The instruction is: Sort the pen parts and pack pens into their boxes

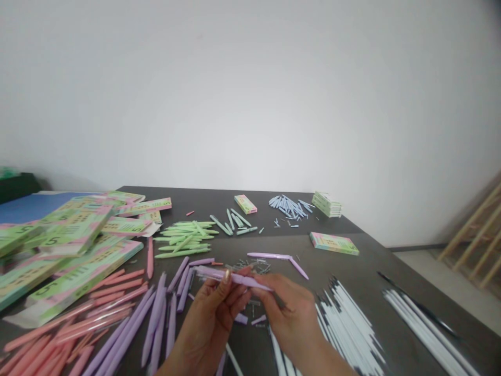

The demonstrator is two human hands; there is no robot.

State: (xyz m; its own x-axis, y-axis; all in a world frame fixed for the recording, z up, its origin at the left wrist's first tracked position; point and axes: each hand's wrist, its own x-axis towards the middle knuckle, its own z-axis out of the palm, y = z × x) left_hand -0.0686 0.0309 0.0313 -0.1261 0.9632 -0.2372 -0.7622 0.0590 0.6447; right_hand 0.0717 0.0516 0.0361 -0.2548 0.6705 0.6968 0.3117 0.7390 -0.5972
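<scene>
Both hands are on one light purple pen (242,279), held nearly level above the dark table. My left hand (213,313) is closed around its barrel, near the clear end on the left. My right hand (287,308) pinches the pointed end on the right. Below and behind the hands lie small metal springs (258,266) and short purple parts (240,318). A purple barrel (268,255) and a pointed purple piece (299,267) rest just beyond. Left of my left hand are more purple barrels (156,318).
Coral pen parts (105,308) and printed boxes (74,230) cover the left side. Green pens (186,237) and blue parts (289,206) lie farther back. White refills (348,324) spread at right, with more white sticks (422,329) near the edge. A box (334,243) lies back right.
</scene>
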